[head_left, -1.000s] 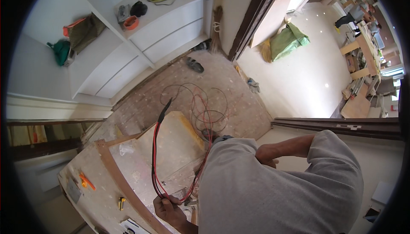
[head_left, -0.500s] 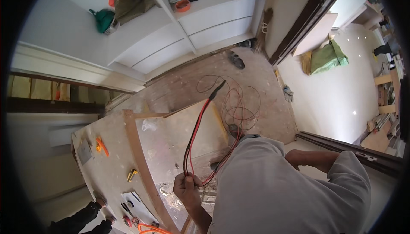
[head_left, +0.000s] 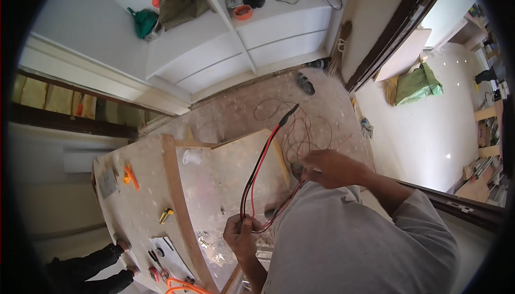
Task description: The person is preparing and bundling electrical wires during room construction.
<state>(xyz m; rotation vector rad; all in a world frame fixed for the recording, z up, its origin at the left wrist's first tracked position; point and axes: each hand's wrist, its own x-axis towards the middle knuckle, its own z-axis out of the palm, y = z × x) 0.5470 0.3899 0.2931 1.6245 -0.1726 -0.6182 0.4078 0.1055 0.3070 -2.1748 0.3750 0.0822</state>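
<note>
Several wires (head_left: 263, 157) disappear behind the right hand (head_left: 333, 169).

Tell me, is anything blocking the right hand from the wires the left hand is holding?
Nothing visible blocks it: only open air shows between the right hand and the raised red and black wires in the left hand. Whether it touches their trailing part is unclear.

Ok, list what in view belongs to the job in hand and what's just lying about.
In use: red and black wires, held in the left hand; their black-wrapped tip.
Apparently just lying about: green sack; glove; dark shoe; straw broom; orange round item.
</note>
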